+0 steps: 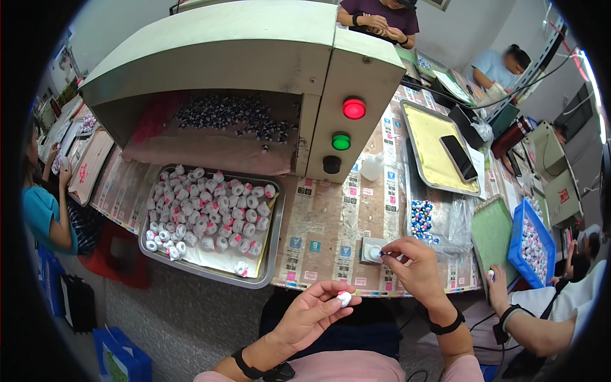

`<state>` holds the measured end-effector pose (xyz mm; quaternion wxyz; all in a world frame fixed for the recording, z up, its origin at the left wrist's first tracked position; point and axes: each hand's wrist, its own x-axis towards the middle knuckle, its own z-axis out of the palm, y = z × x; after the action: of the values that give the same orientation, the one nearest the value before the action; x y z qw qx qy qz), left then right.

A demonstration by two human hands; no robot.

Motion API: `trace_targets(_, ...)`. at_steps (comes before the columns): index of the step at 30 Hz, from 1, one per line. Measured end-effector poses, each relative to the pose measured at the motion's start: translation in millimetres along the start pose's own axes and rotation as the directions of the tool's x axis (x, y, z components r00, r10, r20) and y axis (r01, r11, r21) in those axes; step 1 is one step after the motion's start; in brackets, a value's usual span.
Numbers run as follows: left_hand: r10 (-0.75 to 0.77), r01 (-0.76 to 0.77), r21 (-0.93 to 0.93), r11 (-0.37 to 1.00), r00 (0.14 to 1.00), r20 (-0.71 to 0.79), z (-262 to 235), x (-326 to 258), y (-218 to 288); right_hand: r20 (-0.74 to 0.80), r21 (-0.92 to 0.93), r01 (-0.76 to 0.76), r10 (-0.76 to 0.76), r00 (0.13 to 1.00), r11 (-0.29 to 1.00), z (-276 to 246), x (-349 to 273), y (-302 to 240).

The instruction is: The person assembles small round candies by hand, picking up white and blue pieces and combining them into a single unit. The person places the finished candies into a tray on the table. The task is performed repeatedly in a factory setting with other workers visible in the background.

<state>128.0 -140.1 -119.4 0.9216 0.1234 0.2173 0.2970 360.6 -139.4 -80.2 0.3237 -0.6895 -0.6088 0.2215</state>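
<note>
Just past the table's front edge, my left hand (310,313) pinches a small white figurine piece with a pink top (344,298) between thumb and fingers. My right hand (415,264) is closed in a pinch over a small square pad with a white top (370,249). A tiny dark bit shows at its fingertips, too small to name. To the left, a metal tray (203,272) holds many similar white and pink pieces on a pale lining. Several pieces at its near left corner and one at its near right corner lie a little apart.
A cream box-shaped machine (344,70) with red and green lights stands behind; small dark pieces (229,114) lie inside. At right are blue-white pieces (421,218), a yellow-lined tray (423,130) with a phone (459,158), a green tray (490,235) and a co-worker's hand (499,286).
</note>
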Motion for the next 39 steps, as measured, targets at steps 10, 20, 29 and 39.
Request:
trace_targets(10, 0.004, -0.004, -0.008, 1.0, 1.0, -0.002, -6, 0, -5, 0.056, -0.16, 0.108, -0.1, 0.993, 0.981, 9, 9, 7)
trace_targets(20, 0.053, -0.048, 0.084, 0.995, 0.997, -0.062, -1, 6, -9, 0.119, 0.337, -0.105, 0.069, 0.991, 0.936, -1, -25, -24)
trace_targets(29, 0.064, -0.058, 0.085, 0.995, 0.995, -0.072, -1, 8, -14, 0.201, 0.483, -0.167, 0.077, 0.977, 0.86, 12, -48, -32)
trace_targets(39, 0.256, -0.227, 0.347, 0.91, 0.966, -0.04, -2, 7, -19, 0.148, 0.442, -0.009, -0.063, 0.987, 0.897, 15, -53, -23)
